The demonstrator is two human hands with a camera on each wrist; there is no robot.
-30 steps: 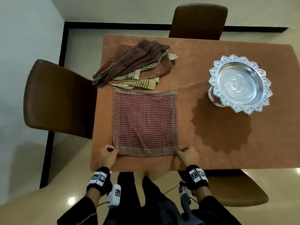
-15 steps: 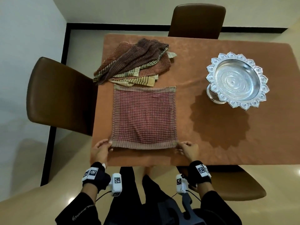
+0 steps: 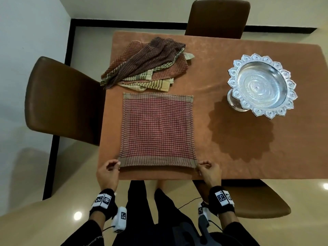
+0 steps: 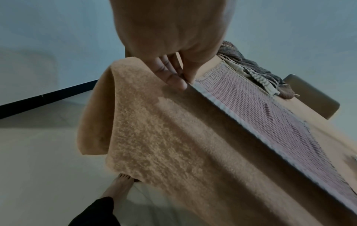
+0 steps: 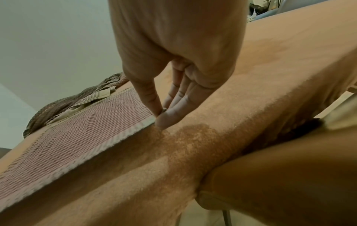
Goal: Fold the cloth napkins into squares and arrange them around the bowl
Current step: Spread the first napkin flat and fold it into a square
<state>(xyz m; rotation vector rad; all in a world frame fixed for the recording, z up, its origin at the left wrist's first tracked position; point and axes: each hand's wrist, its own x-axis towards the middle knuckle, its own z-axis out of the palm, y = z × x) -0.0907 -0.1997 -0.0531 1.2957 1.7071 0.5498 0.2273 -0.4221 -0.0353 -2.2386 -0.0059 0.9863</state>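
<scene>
A red checked napkin (image 3: 157,128) lies spread on the brown-covered table (image 3: 230,167), its near edge lifted a little off the cloth. My left hand (image 3: 116,166) pinches the near left corner, seen close in the left wrist view (image 4: 185,82). My right hand (image 3: 199,167) pinches the near right corner between thumb and fingers (image 5: 159,116). A silver scalloped bowl (image 3: 261,85) on a foot stands at the table's right. A loose heap of other napkins (image 3: 147,63) lies just beyond the spread one.
Brown chairs stand at the left (image 3: 60,100), at the far side (image 3: 218,16) and at the near right (image 3: 255,199). The table's near edge runs just below my hands. Bare tablecloth lies between the napkin and the bowl.
Both hands have raised the napkin's near edge slightly off the table and away from the table's near edge. The bowl and the heap have not moved.
</scene>
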